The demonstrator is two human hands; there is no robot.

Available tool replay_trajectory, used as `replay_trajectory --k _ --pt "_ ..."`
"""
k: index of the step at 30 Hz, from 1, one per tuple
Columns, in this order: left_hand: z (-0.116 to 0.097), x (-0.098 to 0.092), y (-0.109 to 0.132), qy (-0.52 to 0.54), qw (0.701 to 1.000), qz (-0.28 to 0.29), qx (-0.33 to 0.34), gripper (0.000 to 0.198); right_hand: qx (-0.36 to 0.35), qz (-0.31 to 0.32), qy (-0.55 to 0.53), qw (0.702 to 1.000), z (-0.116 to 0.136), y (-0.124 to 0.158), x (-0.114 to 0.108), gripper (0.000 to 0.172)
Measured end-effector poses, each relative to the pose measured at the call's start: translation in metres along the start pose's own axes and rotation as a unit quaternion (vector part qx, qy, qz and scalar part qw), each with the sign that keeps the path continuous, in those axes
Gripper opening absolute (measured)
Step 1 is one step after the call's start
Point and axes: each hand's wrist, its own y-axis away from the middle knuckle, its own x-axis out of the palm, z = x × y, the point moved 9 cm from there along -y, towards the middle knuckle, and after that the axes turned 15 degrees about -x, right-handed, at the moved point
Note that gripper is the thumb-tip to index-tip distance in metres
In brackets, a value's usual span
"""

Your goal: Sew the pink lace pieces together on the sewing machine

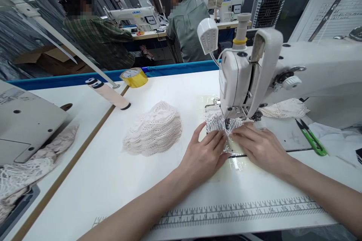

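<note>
A piece of white lace [215, 121] lies under the presser foot of the sewing machine [236, 79]. My left hand [206, 150] presses on its left part, fingers bent and close together at the near edge. From the right, my right hand [258, 143] pinches the lace's near edge close to the needle. Both hands' fingertips nearly meet just in front of the foot. A pile of layered lace pieces [155, 130] sits to the left of my left hand. More lace [285, 108] lies behind the machine head, partly hidden by it.
Green thread snips [312, 137] lie right of my right hand, beside white cloth. Yellow tape [134, 77] and a thread cone [109, 94] stand at the back left. A ruler strip [243, 212] runs along the front edge. Other people sit at machines beyond the table.
</note>
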Motion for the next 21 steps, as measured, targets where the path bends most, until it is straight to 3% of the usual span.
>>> replay_trajectory --k 10,21 --pt "0.006 0.001 -0.004 0.001 1.0 0.004 -0.025 0.034 0.005 0.018 -0.001 1.0 -0.001 0.002 0.006 0.032" --pt "0.016 0.01 -0.013 -0.007 0.999 0.006 -0.044 0.038 -0.001 0.044 0.066 0.997 -0.003 -0.002 0.009 0.031"
